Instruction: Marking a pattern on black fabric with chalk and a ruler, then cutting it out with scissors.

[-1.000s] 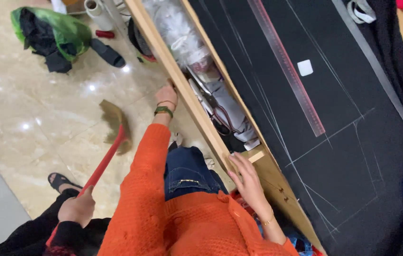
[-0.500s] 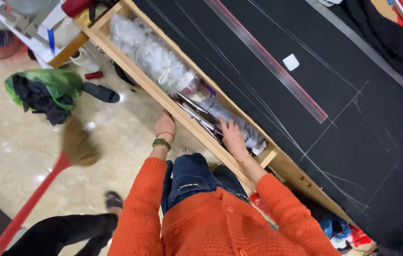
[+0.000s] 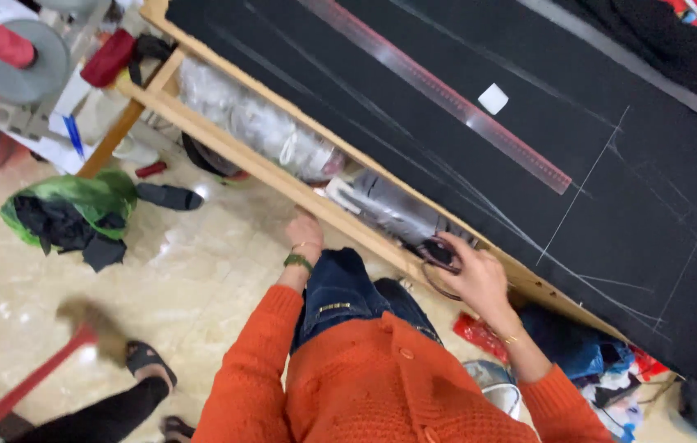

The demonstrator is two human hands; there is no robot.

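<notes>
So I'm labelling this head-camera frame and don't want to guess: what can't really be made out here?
- Right hand: it reaches into the shelf under the table edge; its fingertips cover the dark looped thing it touches, so grip and kind are unclear.
- Left hand: on the wooden rail; fingers curl out of sight.
- Broom: motion-blurred, its handle cut off by the lower left edge.
- Plastic-wrapped bundles: contents hidden by wrap.

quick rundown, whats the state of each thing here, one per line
left hand: resting on the wooden rail
right hand: gripping scissors at the shelf under the table
black fabric: spread flat, chalk-marked
clear ruler: lying flat on fabric
green bag: open on floor
</notes>
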